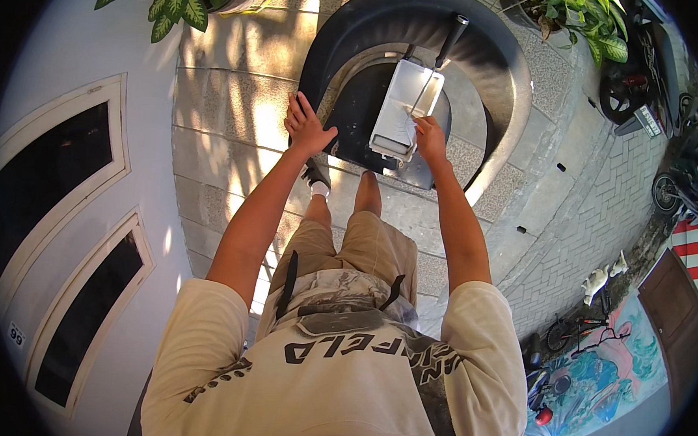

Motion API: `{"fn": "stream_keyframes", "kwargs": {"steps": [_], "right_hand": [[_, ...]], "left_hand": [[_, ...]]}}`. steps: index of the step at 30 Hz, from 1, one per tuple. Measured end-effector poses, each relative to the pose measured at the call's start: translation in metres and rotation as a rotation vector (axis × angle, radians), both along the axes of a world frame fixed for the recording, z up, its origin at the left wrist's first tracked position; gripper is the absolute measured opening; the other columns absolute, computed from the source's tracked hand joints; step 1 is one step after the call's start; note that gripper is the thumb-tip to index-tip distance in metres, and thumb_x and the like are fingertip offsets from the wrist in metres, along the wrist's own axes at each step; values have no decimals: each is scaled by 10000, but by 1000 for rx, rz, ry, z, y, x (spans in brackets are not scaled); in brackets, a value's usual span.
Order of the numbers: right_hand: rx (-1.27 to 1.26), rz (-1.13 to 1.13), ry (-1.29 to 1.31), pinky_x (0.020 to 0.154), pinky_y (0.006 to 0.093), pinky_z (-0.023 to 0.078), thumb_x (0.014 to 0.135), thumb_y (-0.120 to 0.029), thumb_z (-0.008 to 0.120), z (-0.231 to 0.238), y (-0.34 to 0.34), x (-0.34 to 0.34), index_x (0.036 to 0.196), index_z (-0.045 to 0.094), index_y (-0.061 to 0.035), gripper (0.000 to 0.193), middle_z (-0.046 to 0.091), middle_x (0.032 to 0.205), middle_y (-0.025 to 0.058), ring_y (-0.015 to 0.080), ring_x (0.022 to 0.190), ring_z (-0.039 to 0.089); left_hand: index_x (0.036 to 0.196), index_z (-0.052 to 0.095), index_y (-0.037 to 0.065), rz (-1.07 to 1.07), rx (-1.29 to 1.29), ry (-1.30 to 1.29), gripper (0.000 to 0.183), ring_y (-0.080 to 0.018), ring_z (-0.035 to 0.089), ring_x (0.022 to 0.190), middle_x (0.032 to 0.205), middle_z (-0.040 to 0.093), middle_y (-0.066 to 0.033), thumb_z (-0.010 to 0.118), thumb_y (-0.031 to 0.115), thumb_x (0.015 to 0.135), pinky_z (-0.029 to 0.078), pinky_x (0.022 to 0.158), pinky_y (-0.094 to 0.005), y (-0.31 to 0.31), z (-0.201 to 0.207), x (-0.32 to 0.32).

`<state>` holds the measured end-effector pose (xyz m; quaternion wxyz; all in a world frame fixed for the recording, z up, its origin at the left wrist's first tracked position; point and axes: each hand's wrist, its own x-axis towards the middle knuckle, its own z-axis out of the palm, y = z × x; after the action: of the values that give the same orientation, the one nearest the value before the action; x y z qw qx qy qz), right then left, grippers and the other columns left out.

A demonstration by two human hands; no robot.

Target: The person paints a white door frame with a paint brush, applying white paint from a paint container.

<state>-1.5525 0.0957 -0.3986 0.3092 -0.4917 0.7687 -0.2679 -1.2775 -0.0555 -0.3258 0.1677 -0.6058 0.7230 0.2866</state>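
A white rectangular tray (395, 102), like a paint tray, rests on the dark seat of a black curved piece that looks like a rounded armchair (359, 31). A black-handled tool (451, 40) with a thin metal rod lies across the tray, its handle reaching past the far edge. My right hand (430, 140) is at the tray's right side, fingers pinched near the rod's lower end; what they hold is too small to make out. With fingers spread, my left hand (308, 127) lies on the left arm of the black piece and holds nothing.
Potted leafy plants (179, 4) stand at the far left, others (584, 21) at the far right. A white wall with dark windows (56, 155) runs along the left. Parked motorcycles (644, 83) and a bicycle (576, 332) are to the right, beyond the paving.
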Motion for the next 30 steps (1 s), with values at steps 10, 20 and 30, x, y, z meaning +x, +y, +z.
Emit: {"fn": "stream_keyframes", "kwargs": {"steps": [10,20,30], "right_hand": [[-24,-110,12,773,421,511,794,-29,646,-6,-6,2,967,698,-26,181,650,959,173,373,882,634],[-27,-654,-480,791,302,551,894,-44,565,4,5,-21,1059,656,46,209,670,1032,139,195,895,678],[-376,-1008,-1313,881,358,545,953,-105,539,101,63,-57,1232,491,72,334,594,1171,223,324,1033,638]], "left_hand": [[1456,-255,46,3,1,-10,1269,-445,-85,1424,1539,-217,-226,725,436,750,24,1118,-588,0,0,-1],[1455,-261,54,8,21,-17,1263,-443,-98,1425,1538,-225,-226,721,431,757,15,1125,-577,1,-1,0],[1442,-301,79,11,103,-25,1262,-437,-118,1430,1540,-222,-230,697,450,766,4,1129,-569,-11,1,1]]}}
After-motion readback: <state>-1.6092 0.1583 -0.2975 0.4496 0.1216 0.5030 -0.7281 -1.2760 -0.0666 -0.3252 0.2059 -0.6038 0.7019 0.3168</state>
